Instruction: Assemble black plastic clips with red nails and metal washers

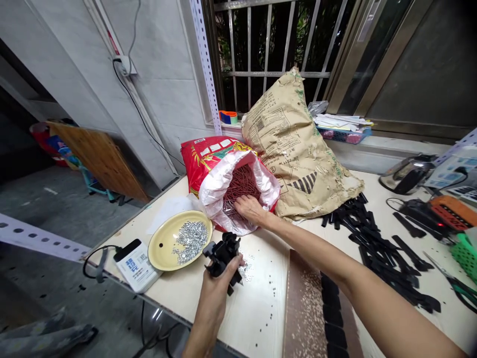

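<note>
The left hand (218,291) clamps black parts (224,252) between its fingers; a leftward swing could knock the yellow dish (167,236) at its ten o'clock. At one o'clock, the right hand (253,210) dips among brown screws (244,181), finger closure unclear; snagging the red bag (197,161) could spill them.

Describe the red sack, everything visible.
The red sack looks like glossy plastic, printed in yellow and green. Its open mouth faces the camera, the rim folded back to show a crumpled whitish inner side. Inside are many thin reddish-brown rods. It lies slumped on the table against the tan paper sack. The right hand is in its mouth.
</note>
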{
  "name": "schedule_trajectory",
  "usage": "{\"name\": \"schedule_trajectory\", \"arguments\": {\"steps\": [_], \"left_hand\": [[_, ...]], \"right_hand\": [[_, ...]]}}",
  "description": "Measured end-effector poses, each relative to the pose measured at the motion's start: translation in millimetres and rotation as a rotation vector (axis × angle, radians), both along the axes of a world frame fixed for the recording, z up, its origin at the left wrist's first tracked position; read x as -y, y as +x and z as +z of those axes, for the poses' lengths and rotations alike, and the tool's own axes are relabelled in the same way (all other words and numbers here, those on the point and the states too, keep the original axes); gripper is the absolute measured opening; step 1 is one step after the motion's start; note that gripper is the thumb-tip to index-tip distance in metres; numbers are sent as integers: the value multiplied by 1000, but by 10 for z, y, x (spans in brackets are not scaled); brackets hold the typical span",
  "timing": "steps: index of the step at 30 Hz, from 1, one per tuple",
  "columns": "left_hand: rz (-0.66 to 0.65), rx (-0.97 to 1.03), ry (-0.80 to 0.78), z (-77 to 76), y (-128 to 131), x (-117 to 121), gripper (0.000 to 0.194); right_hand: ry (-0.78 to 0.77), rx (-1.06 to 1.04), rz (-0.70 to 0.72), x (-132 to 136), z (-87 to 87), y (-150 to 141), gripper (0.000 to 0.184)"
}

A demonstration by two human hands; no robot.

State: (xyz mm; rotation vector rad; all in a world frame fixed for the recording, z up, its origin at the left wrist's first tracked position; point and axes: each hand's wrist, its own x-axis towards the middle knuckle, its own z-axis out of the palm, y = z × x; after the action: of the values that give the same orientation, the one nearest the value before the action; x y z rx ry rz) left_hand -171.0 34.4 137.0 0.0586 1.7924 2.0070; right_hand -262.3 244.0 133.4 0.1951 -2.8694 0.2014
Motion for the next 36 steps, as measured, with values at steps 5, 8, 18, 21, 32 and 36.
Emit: {"name": "schedule_trajectory", "arguments": {"steps": [5,8,18,21,32,36], "left_hand": [[-10,-14,-9,-2,-97,-97,46],[-35,-97,-57,10,-113,-146,45],[-207,-328,-195,124,36,-254,40],[-227,-344,-201,191,62,-265,37],[-155,-395,-277,132,58,-16,38],[-94,-427,-324,115,-18,13,35]], "right_hand": [[-170,-108,-73,-202,247,212,18],[-645,-220,20,-214,523,507,40],[-1309,-243,162,205,870,1210,35],[-1202,-253,139,303,808,1265,31],[-785,-386,9,-23,601,937,17],[-172,-73,-104,-117,234,432,17]]}}
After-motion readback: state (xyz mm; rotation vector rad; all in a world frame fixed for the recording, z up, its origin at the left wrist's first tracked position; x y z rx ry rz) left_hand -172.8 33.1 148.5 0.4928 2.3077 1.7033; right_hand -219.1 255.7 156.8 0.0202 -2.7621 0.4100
